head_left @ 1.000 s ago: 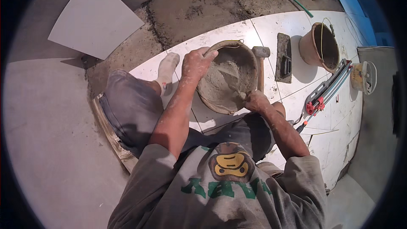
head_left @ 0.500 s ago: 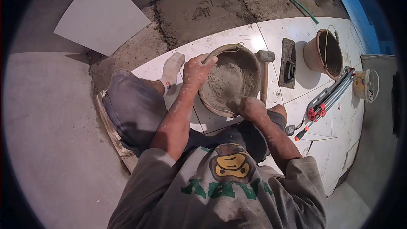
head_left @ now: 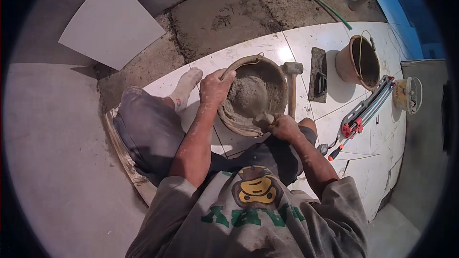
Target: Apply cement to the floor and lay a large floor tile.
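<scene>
— What do your hands hold at this moment?
— My left hand (head_left: 213, 87) grasps the upper-left rim of the mortar bucket (head_left: 278, 79), which stands on the tiled floor (head_left: 299, 43) in front of me, between my bent legs. My right hand (head_left: 285, 128) is closed around a trowel (head_left: 263, 118); its handle is mostly hidden in my fist.

— And which step is this?
— I judge that I am working the grey mortar (head_left: 249, 94). It lies rounded in the middle of the bucket, and the trowel is at the near right edge of it, close to the rim.

— What does the next stroke call for, in your opinion?
— A firm left grip, so the bucket does not turn, and the blade kept below the rim, I would say.

— Have you enough room?
— Inside, the far part is free, but the wall limits each stroke. On the right, the hammer (head_left: 292, 69) has its handle very near the bucket; I cannot tell if they touch. My right knee (head_left: 308, 126) is just beside my right hand, so my elbow should not swing low. The plastering float (head_left: 318, 74) and the tile cutter (head_left: 352, 127) lie farther to the right, well apart from the bucket.
</scene>
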The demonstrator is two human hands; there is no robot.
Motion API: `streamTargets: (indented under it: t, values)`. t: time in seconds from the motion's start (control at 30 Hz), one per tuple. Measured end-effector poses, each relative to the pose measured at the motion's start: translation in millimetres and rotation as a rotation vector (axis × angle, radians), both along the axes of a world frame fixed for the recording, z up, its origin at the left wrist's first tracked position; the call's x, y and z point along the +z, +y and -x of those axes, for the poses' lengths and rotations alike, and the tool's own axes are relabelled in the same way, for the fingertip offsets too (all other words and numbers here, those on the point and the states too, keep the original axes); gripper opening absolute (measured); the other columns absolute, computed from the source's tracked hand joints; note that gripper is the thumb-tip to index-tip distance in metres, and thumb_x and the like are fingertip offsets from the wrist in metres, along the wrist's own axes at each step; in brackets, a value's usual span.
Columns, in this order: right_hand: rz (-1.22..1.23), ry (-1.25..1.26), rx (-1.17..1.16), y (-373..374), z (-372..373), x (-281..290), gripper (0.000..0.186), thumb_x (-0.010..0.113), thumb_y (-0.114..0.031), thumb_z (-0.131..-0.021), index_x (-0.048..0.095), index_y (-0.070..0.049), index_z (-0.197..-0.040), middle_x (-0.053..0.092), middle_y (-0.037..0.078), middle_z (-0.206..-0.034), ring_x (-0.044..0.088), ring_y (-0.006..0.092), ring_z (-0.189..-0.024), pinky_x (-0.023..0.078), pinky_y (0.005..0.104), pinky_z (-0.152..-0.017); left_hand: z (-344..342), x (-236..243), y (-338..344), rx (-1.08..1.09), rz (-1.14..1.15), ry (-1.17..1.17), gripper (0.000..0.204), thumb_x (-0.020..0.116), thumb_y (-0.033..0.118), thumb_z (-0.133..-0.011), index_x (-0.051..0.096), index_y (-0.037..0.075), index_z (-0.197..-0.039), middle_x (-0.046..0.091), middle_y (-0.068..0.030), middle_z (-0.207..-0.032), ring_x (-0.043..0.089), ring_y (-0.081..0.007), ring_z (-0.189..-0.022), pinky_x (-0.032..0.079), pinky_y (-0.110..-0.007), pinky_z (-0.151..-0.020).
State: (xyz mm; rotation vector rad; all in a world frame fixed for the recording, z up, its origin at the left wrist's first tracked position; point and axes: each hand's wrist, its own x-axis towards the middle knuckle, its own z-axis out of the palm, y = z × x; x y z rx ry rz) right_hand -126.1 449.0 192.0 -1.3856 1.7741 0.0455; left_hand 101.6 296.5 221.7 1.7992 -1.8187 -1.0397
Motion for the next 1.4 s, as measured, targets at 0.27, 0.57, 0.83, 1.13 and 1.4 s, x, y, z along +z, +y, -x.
streamTargets:
  t: [0.27, 0.57, 0.83, 1.13, 1.4]
  values:
    - [-0.087, 0.097, 0.081, 3, 1, 4, 0.04, 0.064, -0.028, -0.071, 0.063, -0.002, -0.101, 0.065, 0.025, -0.089, 0.063, 0.0406, -0.088, 0.05, 0.0473, -0.078, -17, -11, 2, 0.0, 0.023, 0.026, 0.044, 0.061, 0.049, -0.084, 0.069, 0.012, -0.108, 0.069, -0.0177, -0.091, 0.065, -0.0335, -0.09, 0.048, -0.04, -0.082]
    - [-0.085, 0.012, 0.045, 0, -2, 10, 0.039, 0.064, -0.03, -0.069, 0.066, 0.001, -0.093, 0.065, 0.026, -0.089, 0.064, 0.0408, -0.089, 0.05, 0.0461, -0.081, -42, -34, 0, 0.076, -0.038, -0.146, 0.051, 0.056, 0.057, -0.085, 0.067, 0.014, -0.109, 0.066, -0.02, -0.099, 0.062, -0.0383, -0.096, 0.047, -0.045, -0.085]
    - [-0.244, -0.273, -0.132, -35, 0, 76, 0.019, 0.065, -0.016, -0.073, 0.061, 0.0, -0.085, 0.059, 0.008, -0.066, 0.056, 0.0188, -0.056, 0.045, 0.0329, -0.055, -77, -64, 12, 0.246, -0.053, -0.201, 0.054, 0.05, 0.061, -0.086, 0.066, 0.013, -0.103, 0.067, -0.02, -0.095, 0.061, -0.0409, -0.094, 0.047, -0.049, -0.082]
    - [-0.194, -0.357, -0.247, -138, 7, 118, 0.024, 0.065, -0.017, -0.075, 0.059, 0.001, -0.089, 0.056, 0.005, -0.069, 0.054, 0.0143, -0.058, 0.045, 0.03, -0.054, -76, -73, 18, 0.316, 0.121, -0.39, 0.042, 0.05, 0.05, -0.089, 0.063, 0.011, -0.095, 0.065, -0.0207, -0.086, 0.063, -0.0402, -0.081, 0.049, -0.05, -0.073]
    - [-0.106, -0.564, -0.546, -293, -32, -6, 0.015, 0.066, -0.014, -0.077, 0.057, -0.003, -0.079, 0.054, 0.005, -0.064, 0.052, 0.0171, -0.051, 0.044, 0.0342, -0.045, -79, -68, 19, 0.299, 0.041, -0.387, 0.039, 0.052, 0.046, -0.091, 0.063, 0.01, -0.101, 0.064, -0.0203, -0.088, 0.062, -0.0416, -0.079, 0.049, -0.049, -0.069]
